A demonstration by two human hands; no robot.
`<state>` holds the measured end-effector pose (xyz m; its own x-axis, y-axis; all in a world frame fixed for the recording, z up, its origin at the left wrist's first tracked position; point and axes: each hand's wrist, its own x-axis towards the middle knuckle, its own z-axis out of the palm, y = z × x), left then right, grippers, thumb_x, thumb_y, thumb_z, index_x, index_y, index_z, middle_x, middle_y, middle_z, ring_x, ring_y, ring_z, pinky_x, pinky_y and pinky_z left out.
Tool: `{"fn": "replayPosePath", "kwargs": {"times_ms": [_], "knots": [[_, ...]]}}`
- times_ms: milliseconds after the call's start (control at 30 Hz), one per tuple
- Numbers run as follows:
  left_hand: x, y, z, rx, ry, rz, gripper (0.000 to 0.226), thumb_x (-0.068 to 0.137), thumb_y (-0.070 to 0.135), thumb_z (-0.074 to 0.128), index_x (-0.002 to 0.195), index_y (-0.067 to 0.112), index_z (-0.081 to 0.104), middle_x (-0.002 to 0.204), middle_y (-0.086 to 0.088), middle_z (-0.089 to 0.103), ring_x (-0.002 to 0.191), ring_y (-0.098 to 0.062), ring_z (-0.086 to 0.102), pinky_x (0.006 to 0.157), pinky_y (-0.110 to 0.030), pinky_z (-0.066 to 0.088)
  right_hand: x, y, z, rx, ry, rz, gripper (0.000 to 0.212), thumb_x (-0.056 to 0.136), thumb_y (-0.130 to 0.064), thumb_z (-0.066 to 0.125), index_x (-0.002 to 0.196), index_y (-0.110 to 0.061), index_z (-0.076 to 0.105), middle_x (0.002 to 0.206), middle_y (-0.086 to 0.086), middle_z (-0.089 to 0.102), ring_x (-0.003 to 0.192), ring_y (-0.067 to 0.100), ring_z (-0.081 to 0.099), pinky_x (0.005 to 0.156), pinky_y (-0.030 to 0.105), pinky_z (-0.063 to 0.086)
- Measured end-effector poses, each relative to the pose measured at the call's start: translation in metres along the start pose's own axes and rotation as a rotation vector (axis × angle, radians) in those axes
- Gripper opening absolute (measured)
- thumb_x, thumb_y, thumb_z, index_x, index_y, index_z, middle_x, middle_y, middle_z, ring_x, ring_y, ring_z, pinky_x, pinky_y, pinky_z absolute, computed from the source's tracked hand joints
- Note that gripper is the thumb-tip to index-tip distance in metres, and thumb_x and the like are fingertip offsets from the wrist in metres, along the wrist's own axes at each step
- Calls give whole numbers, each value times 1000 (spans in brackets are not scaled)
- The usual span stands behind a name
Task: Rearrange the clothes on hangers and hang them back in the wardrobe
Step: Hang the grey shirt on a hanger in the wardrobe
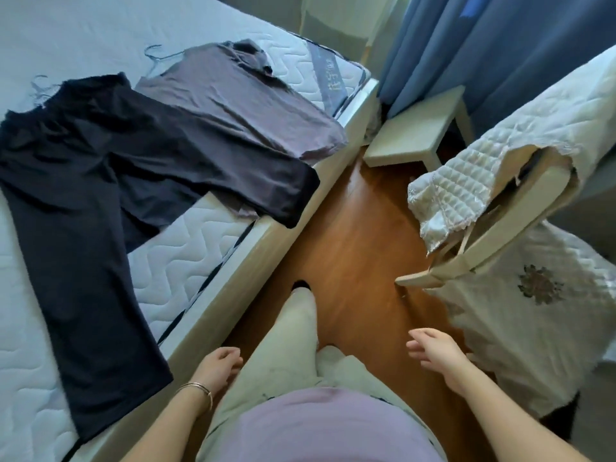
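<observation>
Black trousers (pixel 76 181) lie spread on the white mattress (pixel 186 235), one leg reaching the bed's edge. Behind them lies a grey-purple garment (pixel 233 101) with a dark collar. Thin wire hanger hooks (pixel 156 53) poke out at the tops of both garments. My left hand (pixel 220 365) hangs low beside the bed edge, fingers loosely curled, holding nothing. Over the wooden floor, my right hand (pixel 433 351) hangs with fingers relaxed and empty. Neither hand touches the clothes.
A narrow strip of wooden floor (pixel 360 235) runs between the bed and a chair draped with white quilted fabric (pixel 483 175). A small pale stool (pixel 420 128) stands ahead, before blue curtains (pixel 483 45). My legs in pale trousers fill the lower middle.
</observation>
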<state>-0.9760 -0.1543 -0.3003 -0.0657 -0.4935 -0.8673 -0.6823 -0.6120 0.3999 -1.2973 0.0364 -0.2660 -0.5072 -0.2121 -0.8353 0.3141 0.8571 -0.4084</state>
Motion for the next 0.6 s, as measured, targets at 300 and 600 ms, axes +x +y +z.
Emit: {"fn": "replayPosePath", "kwargs": {"times_ms": [300, 600], "knots": [[86, 90, -25, 278, -20, -197, 29, 96, 21, 40, 69, 20, 50, 81, 2, 49, 78, -12, 45, 57, -20, 31, 96, -178, 1, -60, -49, -10, 23, 95, -26, 48, 111, -13, 59, 103, 8, 65, 94, 21, 62, 68, 27, 47], [131, 302, -39, -305, 47, 45, 10, 86, 18, 54, 76, 21, 54, 83, -7, 56, 70, -15, 53, 56, -23, 33, 145, -276, -7, -339, -57, 37, 21, 93, -16, 49, 104, -5, 64, 84, 9, 65, 74, 19, 57, 65, 25, 43]]}}
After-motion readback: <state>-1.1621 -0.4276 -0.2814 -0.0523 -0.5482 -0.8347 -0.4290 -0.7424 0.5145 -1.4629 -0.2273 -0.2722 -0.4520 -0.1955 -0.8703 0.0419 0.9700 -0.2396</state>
